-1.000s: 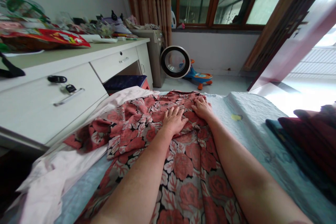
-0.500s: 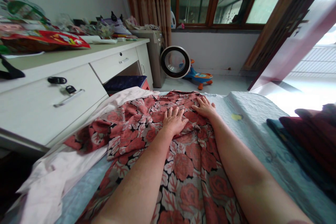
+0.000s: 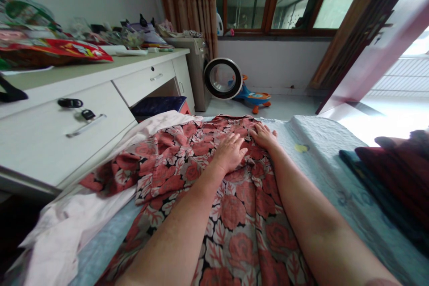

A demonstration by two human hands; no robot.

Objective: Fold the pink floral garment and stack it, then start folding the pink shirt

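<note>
A red, grey and black floral garment (image 3: 231, 210) lies spread over the bed, its sleeve (image 3: 117, 172) reaching out to the left. My left hand (image 3: 230, 151) rests palm down on the upper part of the cloth, fingers stretched forward. Close by on the right, my right hand (image 3: 264, 135) is flat near the garment's right edge, fingers apart. Neither hand grips the fabric. Small wrinkles run through the cloth around both hands. A pale pinkish-white cloth (image 3: 67, 219) lies partly under the garment on the left.
The bed has a light blue cover (image 3: 321, 143). Folded dark clothes (image 3: 395, 170) are stacked at the right. Along the left stands a white desk (image 3: 53, 129) with clutter on top. Beyond are a washing machine with its round door (image 3: 223, 78) open and a blue ride-on toy (image 3: 251, 96).
My left hand has slid to the right over the garment, and its fingers now point more to the right. My right hand has barely shifted.
</note>
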